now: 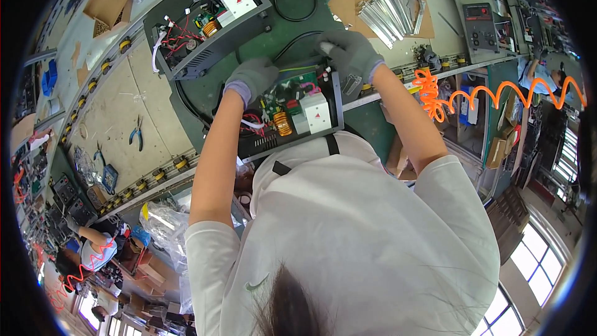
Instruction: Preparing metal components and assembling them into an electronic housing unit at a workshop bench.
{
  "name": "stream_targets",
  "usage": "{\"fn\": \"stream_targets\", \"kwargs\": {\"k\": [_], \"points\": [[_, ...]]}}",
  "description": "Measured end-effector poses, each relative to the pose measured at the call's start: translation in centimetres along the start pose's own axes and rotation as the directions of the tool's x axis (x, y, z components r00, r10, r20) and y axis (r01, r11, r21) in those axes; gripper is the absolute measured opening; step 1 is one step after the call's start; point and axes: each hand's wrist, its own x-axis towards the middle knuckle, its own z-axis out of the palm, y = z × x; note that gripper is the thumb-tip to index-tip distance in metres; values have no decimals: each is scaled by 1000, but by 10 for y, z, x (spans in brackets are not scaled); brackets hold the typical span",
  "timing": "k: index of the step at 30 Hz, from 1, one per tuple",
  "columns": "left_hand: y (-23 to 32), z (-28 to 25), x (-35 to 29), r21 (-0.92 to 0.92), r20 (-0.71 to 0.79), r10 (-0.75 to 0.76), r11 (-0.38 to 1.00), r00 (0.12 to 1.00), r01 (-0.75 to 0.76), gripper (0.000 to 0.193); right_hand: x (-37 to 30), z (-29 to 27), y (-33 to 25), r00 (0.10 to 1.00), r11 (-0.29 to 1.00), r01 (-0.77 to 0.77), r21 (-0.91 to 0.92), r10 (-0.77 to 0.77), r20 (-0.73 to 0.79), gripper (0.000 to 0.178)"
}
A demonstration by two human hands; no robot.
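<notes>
On the green mat of the table (292, 22), just in front of the person's chest, lies an open black electronics chassis (292, 118) with its circuit board, a copper coil and a white block showing inside. The left hand (252, 78), in a grey glove, rests on the chassis's far left corner with its fingers curled down over the edge, while the right hand (349, 53), gloved alike, presses on the far right corner, fingers bent over the rim; whether either truly grips the wall or only bears on it is hard to tell from this angle. The chassis thus sits between and just under both hands, nearer the body than they are. Beyond the left hand stands a second open chassis (208, 22), tilted, with red and white wires. A stack of bright metal strips (392, 12) lies on cardboard past the right hand, and blue-handled pliers (137, 134) lie well off to the left.
</notes>
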Motion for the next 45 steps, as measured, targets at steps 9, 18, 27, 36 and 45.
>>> {"fn": "stream_targets", "kwargs": {"k": [9, 18, 27, 36, 45], "points": [[6, 23, -42, -56, -201, 108, 991, 974, -121, 37, -58, -11, -23, 997, 981, 70, -183, -71, 2, 29], [37, 39, -55, 83, -292, 49, 996, 955, -25, 58, -63, 13, -70, 951, 533, 301, -791, -104, 292, 22], [41, 57, -57, -50, -412, 99, 990, 906, -131, 42, -45, 40, -63, 979, 554, 181, -813, -26, 200, 15], [41, 56, -64, -68, -470, 203, 962, 859, -264, 24, -61, 61, -50, 967, 780, 120, -614, -233, -107, 15], [42, 73, -59, 12, -528, 223, 967, 819, -256, 20, -69, 72, -46, 902, 692, 81, -717, -358, -243, 14]]}}
